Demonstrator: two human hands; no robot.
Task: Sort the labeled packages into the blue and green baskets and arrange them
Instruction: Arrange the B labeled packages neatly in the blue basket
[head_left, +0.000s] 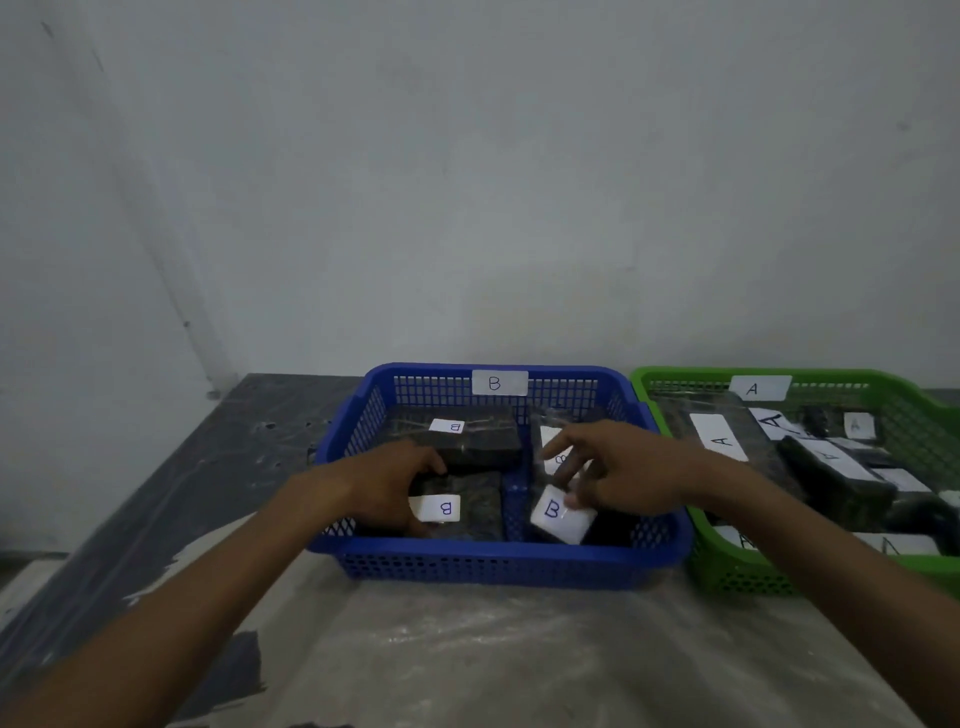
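Trouble would likely come from the tilted B package (561, 514) at the blue basket's (498, 569) near right corner: nudged carelessly, it could stay propped instead of lying flat. The right hand (618, 467) hovers over it, fingers spread, fingertips touching its label. The left hand (387, 486) curls around the near-left B package (462, 506), gripping its end. A-labelled packages (831, 467) fill the green basket (727, 577) alongside.

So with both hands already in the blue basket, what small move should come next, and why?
Probably the right hand should press the tilted near-right B package down flat. Its label end sits raised, while the package under the left hand lies flat in the blue basket. The right fingers already touch the package's label, so a short push would likely level it.
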